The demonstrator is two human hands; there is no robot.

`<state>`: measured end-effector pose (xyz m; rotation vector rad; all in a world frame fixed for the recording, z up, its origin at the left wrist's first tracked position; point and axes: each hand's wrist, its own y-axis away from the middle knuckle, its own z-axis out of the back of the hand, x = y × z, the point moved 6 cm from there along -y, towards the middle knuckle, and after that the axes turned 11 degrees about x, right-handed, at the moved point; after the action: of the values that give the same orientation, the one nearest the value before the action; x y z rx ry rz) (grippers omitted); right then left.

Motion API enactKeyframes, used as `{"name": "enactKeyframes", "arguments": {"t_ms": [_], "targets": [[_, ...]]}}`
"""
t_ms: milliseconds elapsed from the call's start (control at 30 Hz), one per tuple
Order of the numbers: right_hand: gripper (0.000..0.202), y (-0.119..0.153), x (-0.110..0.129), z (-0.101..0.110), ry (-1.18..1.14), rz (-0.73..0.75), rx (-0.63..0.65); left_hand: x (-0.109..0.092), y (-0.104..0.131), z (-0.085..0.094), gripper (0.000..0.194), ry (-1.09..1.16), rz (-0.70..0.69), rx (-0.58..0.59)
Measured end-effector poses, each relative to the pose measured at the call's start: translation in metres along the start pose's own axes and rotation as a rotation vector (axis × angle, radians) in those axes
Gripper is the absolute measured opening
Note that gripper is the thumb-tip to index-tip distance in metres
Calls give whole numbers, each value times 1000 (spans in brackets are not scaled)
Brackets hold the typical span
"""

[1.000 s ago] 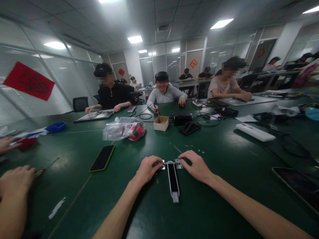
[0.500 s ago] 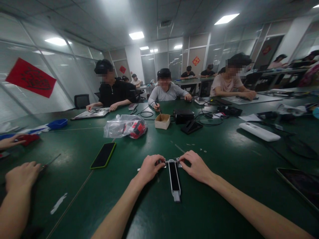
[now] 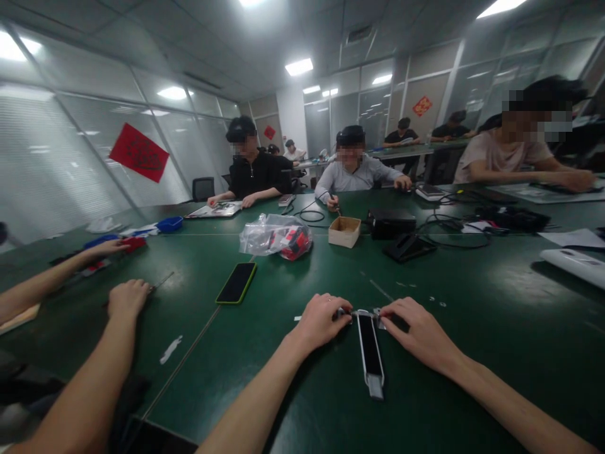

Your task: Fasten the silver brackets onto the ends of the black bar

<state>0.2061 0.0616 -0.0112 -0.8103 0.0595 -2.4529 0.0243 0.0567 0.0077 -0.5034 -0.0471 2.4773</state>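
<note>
A long narrow device with a black face, a pale frame and a grey block at its near end lies on the green table. At its far end, small silvery pieces stick out to both sides. On the left, my left hand is closed, with thumb and fingers pinching one silvery piece, partly hidden by the fingertips. My right hand pinches the silvery piece on the right side between thumb and forefinger. Exactly what these pieces are I cannot make out.
A phone with a green edge lies left, before a plastic bag with red and black contents. Behind stand a small box and a black box with cables. At left, a co-worker's hand holds a thin tool.
The view has swung left, so everything sits further right in the picture. Both my hands keep their pinch beside the narrow device. At far left, more of a neighbour's arms shows.
</note>
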Motion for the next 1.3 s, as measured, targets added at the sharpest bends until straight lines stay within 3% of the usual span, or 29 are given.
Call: {"name": "enactKeyframes", "arguments": {"t_ms": [433,800,1067,1167,1300], "targets": [[18,-1,10,4,32,15,24,2,-1,1,14,29,33,-70],[18,-3,14,4,61,43,49,3,-1,-2,17,57,8,-57],[17,-3,24,11,197,89,39,3,-2,-2,17,43,-18,-81],[20,-3,11,27,301,44,17,3,-2,-1,18,55,-28,-81],[26,2,-33,59,484,-160,-62,2,-3,0,17,71,-31,-72]]}}
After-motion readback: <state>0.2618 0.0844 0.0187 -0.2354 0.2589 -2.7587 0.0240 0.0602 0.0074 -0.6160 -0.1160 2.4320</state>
